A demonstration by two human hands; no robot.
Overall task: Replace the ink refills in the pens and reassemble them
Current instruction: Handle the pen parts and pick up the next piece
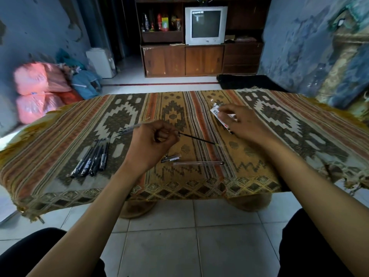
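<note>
- Risk: the thin refill (196, 138) in the left hand (151, 142) could bend or slip, since only its end is pinched and the rest pokes out rightwards over the tabletop (249, 156).
- Left fingers (165, 134) also curl round a clear pen tube (129, 128), which juts left.
- Right hand (242, 122) grips the refill packet (216, 112); a fumble could spill its contents.
- An empty tube (198, 163) and small pen parts (170, 158) lie just beneath; assembled pens (91, 158) lie leftwards.
</note>
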